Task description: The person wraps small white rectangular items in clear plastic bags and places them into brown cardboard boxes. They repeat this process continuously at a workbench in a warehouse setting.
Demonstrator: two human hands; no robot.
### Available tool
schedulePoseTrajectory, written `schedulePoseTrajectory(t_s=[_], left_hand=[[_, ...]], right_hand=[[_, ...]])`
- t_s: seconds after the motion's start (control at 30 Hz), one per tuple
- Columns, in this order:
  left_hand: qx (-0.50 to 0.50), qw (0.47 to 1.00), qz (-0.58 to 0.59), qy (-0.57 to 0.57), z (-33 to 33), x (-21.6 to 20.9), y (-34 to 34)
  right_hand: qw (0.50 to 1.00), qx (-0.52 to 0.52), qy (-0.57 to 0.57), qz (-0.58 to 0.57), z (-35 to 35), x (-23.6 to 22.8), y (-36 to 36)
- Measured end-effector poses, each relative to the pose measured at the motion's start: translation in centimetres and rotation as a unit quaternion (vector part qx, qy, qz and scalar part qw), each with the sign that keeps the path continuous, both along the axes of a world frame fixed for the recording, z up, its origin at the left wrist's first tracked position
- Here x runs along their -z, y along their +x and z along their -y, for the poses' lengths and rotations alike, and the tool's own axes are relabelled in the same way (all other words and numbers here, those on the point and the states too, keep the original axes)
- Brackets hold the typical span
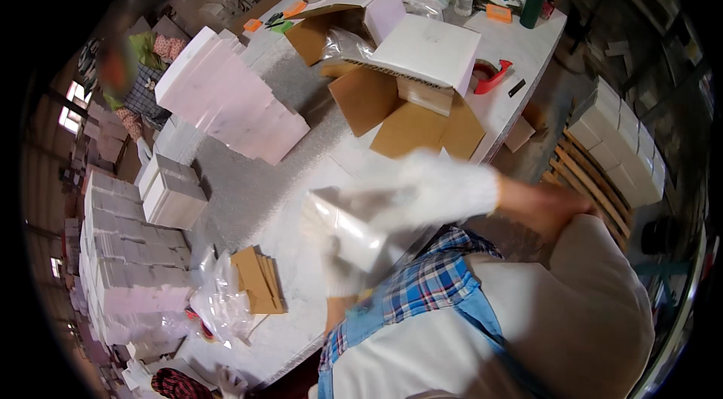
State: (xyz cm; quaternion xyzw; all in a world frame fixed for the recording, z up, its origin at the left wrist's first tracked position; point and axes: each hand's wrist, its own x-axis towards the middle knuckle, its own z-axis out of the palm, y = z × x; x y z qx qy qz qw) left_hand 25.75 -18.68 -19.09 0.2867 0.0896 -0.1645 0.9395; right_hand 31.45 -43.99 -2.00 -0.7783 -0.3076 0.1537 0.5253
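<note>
A white block (350, 229) with a shiny, plastic-like surface is tilted close to my body at the table's near edge. My left hand (331, 260), in a white glove, grips it from its left side. Over its upper right side passes my right hand (433, 187), also gloved in white and smeared by motion. The right fingers are too blurred to show whether they touch or hold anything. Just beyond my right hand, an open cardboard box (428, 53) lies on its side, its brown flaps (407, 130) spread toward me and white pieces inside.
Another open box (384, 11) holds clear plastic. Stacked white slabs (230, 102) stand mid-table; more stacks (135, 263) are at left, by plastic bags (222, 290) and cardboard pieces (258, 282). A red tape dispenser (493, 77) sits right. A co-worker (147, 90) stands across the table.
</note>
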Motion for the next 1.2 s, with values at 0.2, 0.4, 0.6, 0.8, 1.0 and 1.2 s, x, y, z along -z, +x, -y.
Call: schedulePoseTrajectory(t_s=[0.2, 0.4, 0.6, 0.8, 1.0, 1.2], left_hand=[[-0.041, 0.998, -0.020, 0.042, 8.8, 0.6, 7.9], [-0.054, 0.997, 0.055, 0.012, 18.4, -1.5, 14.4], [-0.075, 0.992, 0.021, 0.102, 18.7, -1.9, 15.3], [-0.120, 0.972, -0.058, 0.192, 16.1, 5.0, 14.1], [-0.102, 0.986, -0.026, 0.128, 20.1, 2.4, 15.6], [-0.128, 0.984, -0.077, 0.100, 21.5, -3.1, 15.3]], right_hand=[[0.943, 0.271, -0.090, 0.168, 14.2, -3.1, 9.8], [0.959, 0.206, -0.166, 0.100, 24.9, 5.7, 21.4], [0.988, 0.142, -0.054, 0.002, 25.6, 8.7, 24.1], [0.988, 0.137, -0.065, -0.001, 24.9, 8.2, 23.5], [0.981, 0.164, -0.088, 0.051, 25.5, 9.3, 23.6], [0.984, 0.152, -0.079, 0.041, 25.1, 9.6, 23.9]])
